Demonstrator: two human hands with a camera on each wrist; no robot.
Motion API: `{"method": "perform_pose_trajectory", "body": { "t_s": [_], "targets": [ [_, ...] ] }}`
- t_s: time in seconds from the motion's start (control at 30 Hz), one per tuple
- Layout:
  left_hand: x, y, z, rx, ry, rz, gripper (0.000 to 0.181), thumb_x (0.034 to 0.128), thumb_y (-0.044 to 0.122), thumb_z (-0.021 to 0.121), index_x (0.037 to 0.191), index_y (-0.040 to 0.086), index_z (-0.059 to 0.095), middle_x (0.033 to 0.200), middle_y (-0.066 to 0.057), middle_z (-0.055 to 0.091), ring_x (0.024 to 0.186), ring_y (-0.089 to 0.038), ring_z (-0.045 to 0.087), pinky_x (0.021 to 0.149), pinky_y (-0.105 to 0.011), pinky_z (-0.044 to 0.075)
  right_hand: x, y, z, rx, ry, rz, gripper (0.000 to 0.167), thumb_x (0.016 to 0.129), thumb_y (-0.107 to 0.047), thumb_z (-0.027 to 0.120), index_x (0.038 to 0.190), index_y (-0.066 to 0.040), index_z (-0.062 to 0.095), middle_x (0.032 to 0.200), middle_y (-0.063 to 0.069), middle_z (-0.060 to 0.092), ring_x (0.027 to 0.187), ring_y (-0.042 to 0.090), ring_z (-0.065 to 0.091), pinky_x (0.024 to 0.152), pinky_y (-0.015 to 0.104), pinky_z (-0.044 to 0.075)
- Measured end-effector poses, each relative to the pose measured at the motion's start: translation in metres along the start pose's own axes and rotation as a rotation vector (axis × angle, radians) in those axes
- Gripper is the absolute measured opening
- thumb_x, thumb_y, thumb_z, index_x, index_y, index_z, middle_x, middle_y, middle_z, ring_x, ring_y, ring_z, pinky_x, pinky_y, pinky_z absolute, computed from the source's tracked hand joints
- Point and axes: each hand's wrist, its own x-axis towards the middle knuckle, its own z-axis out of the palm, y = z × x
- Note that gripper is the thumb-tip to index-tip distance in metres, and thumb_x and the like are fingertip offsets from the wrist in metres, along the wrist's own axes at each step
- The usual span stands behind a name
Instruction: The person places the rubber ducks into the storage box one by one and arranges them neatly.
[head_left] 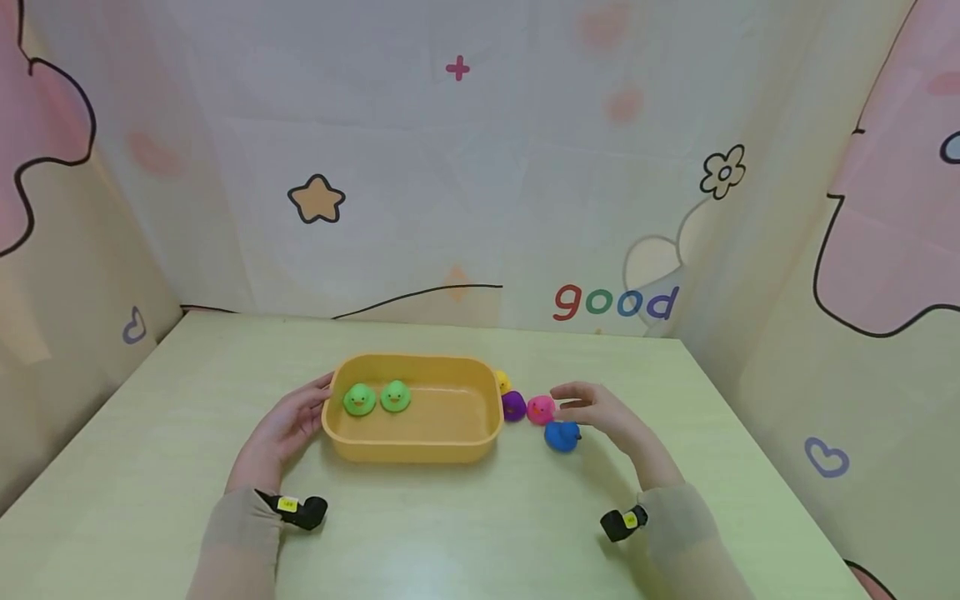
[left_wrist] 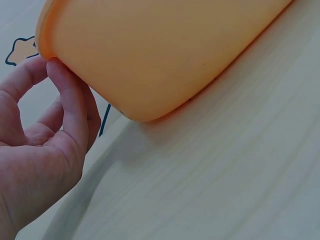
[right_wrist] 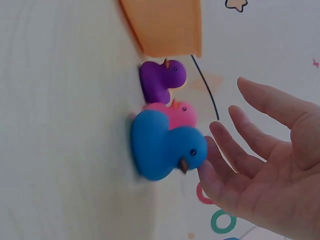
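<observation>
A yellow-orange basin [head_left: 420,450] stands on the table with two green ducks [head_left: 360,400] inside at its left. My left hand [head_left: 288,425] touches its left end; in the left wrist view the fingertips of that hand [left_wrist: 55,110] meet the basin [left_wrist: 135,65] under its rim. Right of the basin sit a purple duck [head_left: 513,406], a yellow duck [head_left: 503,382], a pink duck [head_left: 541,409] and a blue duck [head_left: 562,436]. Over the pink and blue ducks hovers my right hand [head_left: 611,417], fingers spread and holding nothing; the right wrist view shows it [right_wrist: 265,155] beside the blue duck [right_wrist: 160,145].
The pale table [head_left: 420,533] meets a patterned cloth backdrop [head_left: 450,208] behind and at both sides. Black wrist cameras are strapped at both sleeves, the left one [head_left: 303,511] and the right one [head_left: 624,523].
</observation>
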Motion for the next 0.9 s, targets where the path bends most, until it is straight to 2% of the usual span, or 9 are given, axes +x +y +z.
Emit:
{"method": "perform_pose_trajectory", "body": {
  "t_s": [0.1, 0.2, 0.27, 0.33, 0.37, 0.43, 0.53, 0.6, 0.9],
  "targets": [
    [0.001, 0.0, -0.001, 0.004, -0.001, -0.001, 0.058, 0.102, 0.003, 0.042, 0.154, 0.002, 0.017, 0.104, 0.003, 0.069, 0.09, -0.004, 0.066, 0.076, -0.016, 0.055, -0.002, 0.008, -0.001, 0.01, 0.003, 0.016, 0.05, 0.092, -0.02, 0.065, 0.136, -0.001, 0.052, 0.141, 0.021, 0.05, 0.128, 0.04, 0.048, 0.106, 0.055, 0.042],
    [0.001, 0.0, -0.001, -0.001, -0.004, 0.004, 0.048, 0.1017, 0.003, 0.043, 0.148, 0.007, 0.031, 0.104, 0.003, 0.07, 0.09, -0.005, 0.066, 0.077, -0.016, 0.055, -0.003, 0.014, -0.001, 0.01, -0.006, 0.03, 0.049, 0.092, -0.02, 0.065, 0.136, -0.001, 0.053, 0.141, 0.022, 0.05, 0.129, 0.041, 0.047, 0.106, 0.055, 0.042],
    [0.001, 0.0, 0.0, -0.005, -0.008, 0.008, 0.036, 0.1015, 0.003, 0.044, 0.137, 0.011, 0.044, 0.105, 0.003, 0.07, 0.091, -0.005, 0.066, 0.078, -0.016, 0.055, -0.003, 0.017, -0.001, 0.011, -0.015, 0.033, 0.05, 0.092, -0.019, 0.066, 0.136, 0.0, 0.053, 0.141, 0.023, 0.05, 0.129, 0.042, 0.046, 0.106, 0.056, 0.042],
    [0.001, 0.0, -0.001, -0.013, -0.008, 0.007, 0.028, 0.1014, 0.003, 0.044, 0.126, 0.013, 0.05, 0.106, 0.002, 0.07, 0.091, -0.005, 0.066, 0.079, -0.017, 0.055, -0.003, 0.019, -0.001, 0.012, -0.026, 0.035, 0.051, 0.091, -0.018, 0.067, 0.136, 0.001, 0.052, 0.141, 0.024, 0.05, 0.129, 0.043, 0.046, 0.106, 0.055, 0.042],
    [0.001, 0.0, -0.001, -0.011, -0.009, 0.007, 0.027, 0.1015, 0.003, 0.044, 0.126, 0.014, 0.05, 0.106, 0.002, 0.07, 0.091, -0.005, 0.066, 0.079, -0.017, 0.055, -0.004, 0.02, -0.002, 0.011, -0.034, 0.033, 0.051, 0.091, -0.017, 0.067, 0.136, 0.002, 0.052, 0.141, 0.025, 0.05, 0.129, 0.043, 0.046, 0.106, 0.055, 0.043],
    [0.001, 0.0, -0.001, 0.0, -0.012, 0.008, 0.035, 0.1016, 0.003, 0.043, 0.135, 0.012, 0.046, 0.106, 0.003, 0.069, 0.091, -0.005, 0.066, 0.079, -0.017, 0.055, -0.004, 0.022, -0.002, 0.013, -0.046, 0.036, 0.052, 0.09, -0.016, 0.067, 0.136, 0.002, 0.052, 0.14, 0.025, 0.05, 0.129, 0.043, 0.046, 0.106, 0.054, 0.043],
    [0.001, -0.001, -0.001, 0.018, -0.015, 0.006, 0.051, 0.1019, 0.003, 0.043, 0.15, 0.005, 0.027, 0.106, 0.004, 0.069, 0.091, -0.005, 0.066, 0.078, -0.016, 0.055, -0.005, 0.025, -0.004, 0.02, -0.066, 0.037, 0.052, 0.089, -0.014, 0.068, 0.136, 0.003, 0.052, 0.14, 0.025, 0.051, 0.129, 0.042, 0.047, 0.105, 0.052, 0.045],
    [0.001, -0.001, -0.001, 0.027, -0.01, 0.007, 0.055, 0.1019, 0.004, 0.043, 0.153, 0.002, 0.021, 0.106, 0.004, 0.069, 0.091, -0.004, 0.065, 0.078, -0.016, 0.055, -0.005, 0.026, -0.005, 0.025, -0.083, 0.035, 0.053, 0.089, -0.014, 0.068, 0.136, 0.004, 0.052, 0.14, 0.025, 0.051, 0.128, 0.042, 0.048, 0.104, 0.051, 0.046],
    [0.0, 0.0, 0.0, 0.009, 0.008, 0.001, 0.035, 0.1014, 0.004, 0.045, 0.136, 0.011, 0.043, 0.106, 0.004, 0.069, 0.093, -0.005, 0.065, 0.08, -0.017, 0.055, -0.002, 0.036, -0.007, 0.017, -0.129, 0.006, 0.054, 0.085, -0.009, 0.072, 0.134, 0.003, 0.055, 0.136, 0.024, 0.053, 0.119, 0.034, 0.051, 0.1, 0.045, 0.048]
  ]
}}
